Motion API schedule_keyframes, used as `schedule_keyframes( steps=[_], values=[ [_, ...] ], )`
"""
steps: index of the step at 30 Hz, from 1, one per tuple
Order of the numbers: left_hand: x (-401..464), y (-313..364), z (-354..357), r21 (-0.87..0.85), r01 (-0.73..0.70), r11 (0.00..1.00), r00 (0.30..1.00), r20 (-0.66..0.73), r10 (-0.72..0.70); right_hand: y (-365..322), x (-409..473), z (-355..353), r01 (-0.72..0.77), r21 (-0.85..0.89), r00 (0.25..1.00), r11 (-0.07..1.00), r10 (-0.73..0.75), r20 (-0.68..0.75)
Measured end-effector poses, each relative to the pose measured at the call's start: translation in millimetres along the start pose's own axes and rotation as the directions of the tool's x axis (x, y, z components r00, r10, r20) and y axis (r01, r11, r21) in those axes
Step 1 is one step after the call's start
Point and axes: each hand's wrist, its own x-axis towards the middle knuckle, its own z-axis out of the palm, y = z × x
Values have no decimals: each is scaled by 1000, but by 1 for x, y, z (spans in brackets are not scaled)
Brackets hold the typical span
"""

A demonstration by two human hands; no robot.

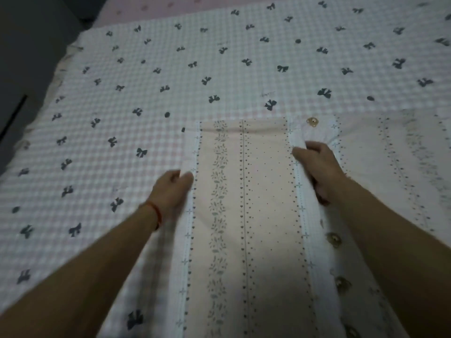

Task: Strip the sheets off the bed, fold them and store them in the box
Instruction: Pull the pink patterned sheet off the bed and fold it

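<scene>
Sheet (246, 215), pale pink with striped leaf and heart print, lies folded into a long strip on the bed. Left hand (170, 191) pinches its left edge, right hand (317, 167) grips its right edge, fingers curled round fabric. Beyond lies the checked bow-print cover (170, 76).

A home bedroom: a bed (170, 76) spread with bow-patterned gingham bedding.

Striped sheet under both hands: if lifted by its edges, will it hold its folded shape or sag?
Likely sag: the striped sheet looks thin and puckers at the right hand. Probably light. The left hand would likely drag it across the bow sheet.
</scene>
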Motion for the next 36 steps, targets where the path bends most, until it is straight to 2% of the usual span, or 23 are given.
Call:
schedule_keyframes(
  steps=[3,5,7,9,11,14,16,18,20,22,24,26,28,30,33,36],
  values=[
    [-71,-44,-1,-23,71,997,997,14,-71,33,-78,-16,-57,-46,998,997,55,-41],
    [-125,-72,1,-87,173,981,985,27,-171,63,-145,-26,-80,-166,996,983,71,-59],
    [-174,-95,1,-35,204,978,979,26,-203,92,-208,-34,-90,-321,993,943,61,-99],
    [-202,-118,2,54,192,980,980,34,-194,116,-252,-40,-109,-376,987,920,56,-150],
    [-220,-133,4,109,188,976,980,43,-193,137,-276,-43,-101,-456,982,884,14,-191],
    [-240,-156,3,189,190,963,964,152,-220,155,-298,-38,-104,-583,982,806,-8,-186],
    [-256,-166,0,170,167,971,969,151,-193,163,-309,-34,-83,-584,987,807,-16,-161],
    [-270,-172,-1,122,147,982,983,93,-159,170,-321,-34,-92,-548,981,832,-17,-191],
    [-276,-176,3,156,116,981,989,72,-128,177,-329,-33,-160,-553,972,818,35,-230],
    [-277,-183,8,246,108,963,990,66,-128,184,-333,-32,-221,-687,967,692,63,-248],
    [-272,-181,11,370,86,925,995,22,-101,184,-330,-29,-239,-819,964,521,22,-267],
    [-265,-169,8,477,84,875,996,-57,-65,174,-321,-23,-198,-881,951,431,-134,-279],
    [-256,-150,2,573,116,811,991,-118,-58,159,-307,-17,-79,-909,930,410,-297,-215],
    [-240,-132,0,635,120,763,986,-164,-18,150,-282,-12,60,-891,942,449,-322,-98],
    [-193,-103,4,546,-6,838,992,-102,73,134,-239,-3,138,-873,957,468,-289,-4],
    [-131,-66,14,421,-29,907,995,-77,68,116,-194,3,178,-886,956,429,-287,53]
  ],
)
